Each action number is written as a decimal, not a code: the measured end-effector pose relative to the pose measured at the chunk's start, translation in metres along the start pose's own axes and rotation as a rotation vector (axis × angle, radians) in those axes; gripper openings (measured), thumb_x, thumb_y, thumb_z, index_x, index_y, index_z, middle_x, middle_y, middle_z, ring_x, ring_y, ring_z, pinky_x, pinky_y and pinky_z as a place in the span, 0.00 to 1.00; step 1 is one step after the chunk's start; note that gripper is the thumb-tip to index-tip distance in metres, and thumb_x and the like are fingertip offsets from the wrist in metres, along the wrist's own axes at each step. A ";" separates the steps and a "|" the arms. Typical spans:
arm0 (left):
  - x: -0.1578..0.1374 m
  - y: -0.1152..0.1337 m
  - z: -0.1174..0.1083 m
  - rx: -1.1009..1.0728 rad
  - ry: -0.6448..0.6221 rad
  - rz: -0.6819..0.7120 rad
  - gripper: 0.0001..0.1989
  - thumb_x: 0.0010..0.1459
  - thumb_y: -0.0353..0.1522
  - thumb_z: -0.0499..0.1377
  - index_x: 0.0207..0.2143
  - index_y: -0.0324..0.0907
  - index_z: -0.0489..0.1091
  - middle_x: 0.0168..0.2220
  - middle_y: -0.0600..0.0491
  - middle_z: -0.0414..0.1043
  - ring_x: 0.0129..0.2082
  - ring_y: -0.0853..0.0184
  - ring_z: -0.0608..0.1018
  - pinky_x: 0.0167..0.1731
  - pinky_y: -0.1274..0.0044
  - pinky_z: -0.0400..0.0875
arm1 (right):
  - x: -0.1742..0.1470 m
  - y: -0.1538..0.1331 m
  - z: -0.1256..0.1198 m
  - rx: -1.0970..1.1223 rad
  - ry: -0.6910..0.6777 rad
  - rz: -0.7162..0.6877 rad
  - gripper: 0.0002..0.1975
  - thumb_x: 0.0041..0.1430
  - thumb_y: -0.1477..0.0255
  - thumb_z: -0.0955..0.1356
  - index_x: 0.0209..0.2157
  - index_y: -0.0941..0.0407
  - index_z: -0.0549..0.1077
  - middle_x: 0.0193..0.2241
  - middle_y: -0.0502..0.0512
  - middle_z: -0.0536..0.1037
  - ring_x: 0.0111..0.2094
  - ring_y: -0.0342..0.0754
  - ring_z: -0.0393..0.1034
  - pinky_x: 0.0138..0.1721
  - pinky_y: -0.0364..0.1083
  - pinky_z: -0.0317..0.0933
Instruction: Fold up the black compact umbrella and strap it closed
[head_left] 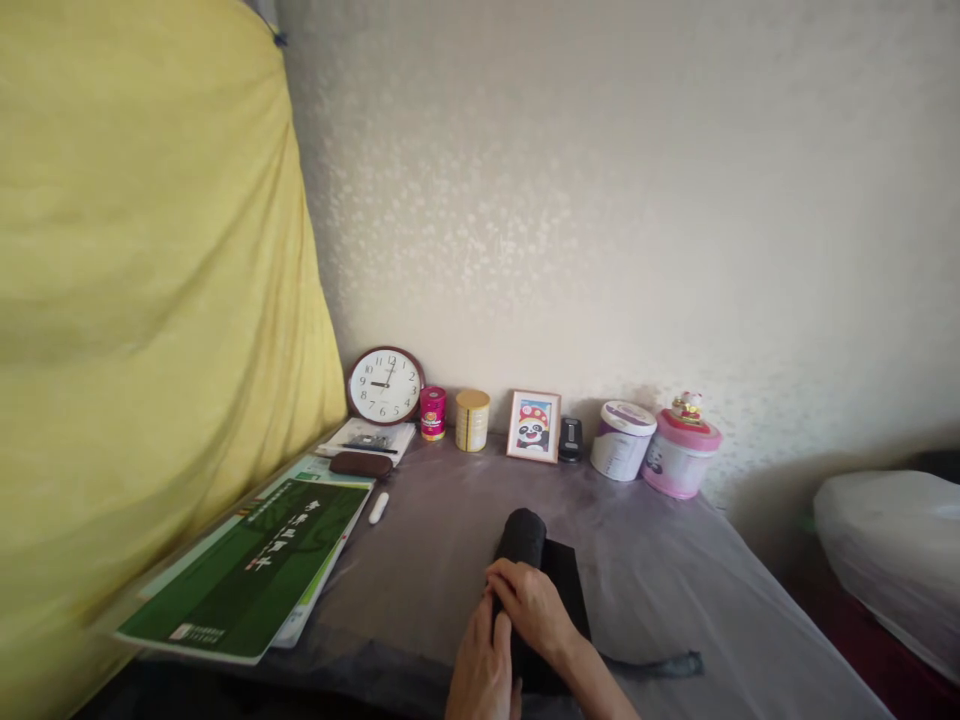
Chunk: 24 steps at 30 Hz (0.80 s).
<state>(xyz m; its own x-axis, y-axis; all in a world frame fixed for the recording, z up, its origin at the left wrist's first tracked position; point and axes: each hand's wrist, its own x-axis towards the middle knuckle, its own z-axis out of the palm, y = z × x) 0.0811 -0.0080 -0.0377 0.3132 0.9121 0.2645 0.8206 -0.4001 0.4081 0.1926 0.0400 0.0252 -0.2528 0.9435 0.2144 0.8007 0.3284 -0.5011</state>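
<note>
A single head-worn camera looks out from over the near side of the bench (439, 565), facing forward and slightly down to the patterned wall (600, 220); the left hand (484, 655) and right hand (534, 608) appear closest, at the bottom.

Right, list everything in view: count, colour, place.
wall: 1, pale, behind
cloth: 1, yellow, far left
table: 1, grey, below
clock: 1, white face, back left
cans: 2, pink and yellow, beside clock
picture frame: 1, pinkish, back middle
gadget: 1, black, beside frame
tubs: 2, white-purple and pink, back right
figurine: 1, white-gold, on pink tub
papers: count unclear, white, before clock
pen: 1, dark, on papers
case: 1, brown, near papers
books: several, top green, left
stick: 1, white, beside books
bag: 1, whitish, far right
roll: 1, black, front middle
strap: 1, dark, front right
hands: 2, bare, on roll
</note>
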 end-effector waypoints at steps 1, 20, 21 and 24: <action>0.001 0.001 0.001 -0.017 -0.018 -0.023 0.32 0.41 0.25 0.54 0.54 0.31 0.60 0.59 0.37 0.50 0.59 0.56 0.57 0.55 0.70 0.57 | -0.003 0.002 -0.001 0.001 0.028 -0.059 0.12 0.62 0.70 0.58 0.37 0.54 0.73 0.33 0.51 0.75 0.37 0.44 0.68 0.40 0.41 0.57; 0.013 0.012 -0.021 -0.106 -0.420 -0.164 0.41 0.45 0.20 0.48 0.62 0.34 0.33 0.63 0.48 0.28 0.63 0.63 0.46 0.59 0.76 0.44 | 0.070 0.087 0.001 -0.159 0.214 0.091 0.18 0.61 0.70 0.56 0.44 0.59 0.72 0.46 0.58 0.72 0.49 0.48 0.64 0.53 0.46 0.52; 0.011 0.014 -0.024 -0.097 -0.426 -0.157 0.41 0.45 0.20 0.48 0.62 0.33 0.33 0.64 0.48 0.27 0.63 0.63 0.46 0.59 0.76 0.45 | 0.067 0.091 -0.003 -0.161 0.251 0.144 0.18 0.61 0.70 0.56 0.45 0.60 0.71 0.46 0.60 0.72 0.49 0.49 0.64 0.53 0.48 0.52; 0.006 0.020 -0.034 -0.069 -0.397 -0.129 0.40 0.48 0.21 0.48 0.62 0.32 0.32 0.64 0.47 0.27 0.63 0.63 0.44 0.59 0.75 0.46 | 0.046 0.105 -0.018 -0.156 0.345 0.286 0.20 0.60 0.69 0.54 0.45 0.63 0.70 0.46 0.64 0.71 0.49 0.52 0.64 0.53 0.49 0.53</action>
<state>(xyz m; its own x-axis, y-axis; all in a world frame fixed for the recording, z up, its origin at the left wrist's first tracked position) 0.0830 -0.0139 0.0013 0.3811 0.9132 -0.1440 0.8354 -0.2735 0.4767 0.2746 0.1167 -0.0021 0.1641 0.9161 0.3658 0.8907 0.0218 -0.4541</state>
